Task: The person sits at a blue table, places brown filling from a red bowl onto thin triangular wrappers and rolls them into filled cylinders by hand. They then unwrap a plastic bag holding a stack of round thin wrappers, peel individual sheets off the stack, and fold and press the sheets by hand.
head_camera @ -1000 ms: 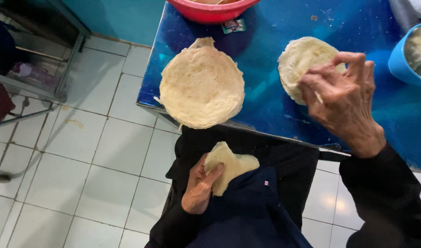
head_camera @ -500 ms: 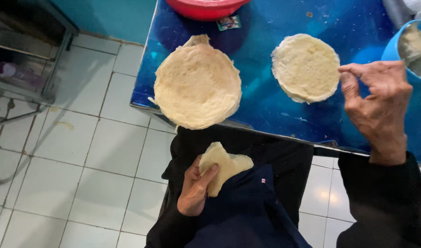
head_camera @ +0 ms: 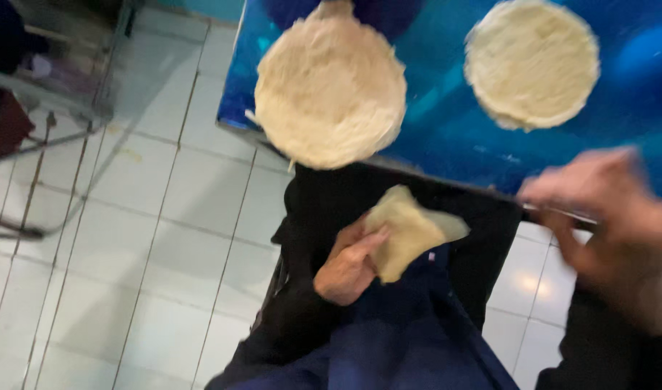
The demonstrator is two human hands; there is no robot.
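My left hand point(head_camera: 349, 269) sits low in my lap, at about 6 o'clock in the view, fingers closed around a folded piece of pale dough point(head_camera: 410, 231) that juts up toward 1 o'clock from the grip. My right hand point(head_camera: 609, 224) hangs at 4 o'clock over the near edge of the blue table point(head_camera: 446, 130); it is blurred, and I cannot tell whether it is spread or pinched, though nothing shows in it. Further out on the table lie two flat round dough discs: a large disc point(head_camera: 331, 90) at 12 o'clock, overhanging the near edge, and a smaller disc point(head_camera: 533, 63) at 2 o'clock, well apart from it. White floor tiles point(head_camera: 128, 253) fill the left side. I judge the folded piece is mid-shaping; next the free hand would need to meet it at my lap to finish the fold.
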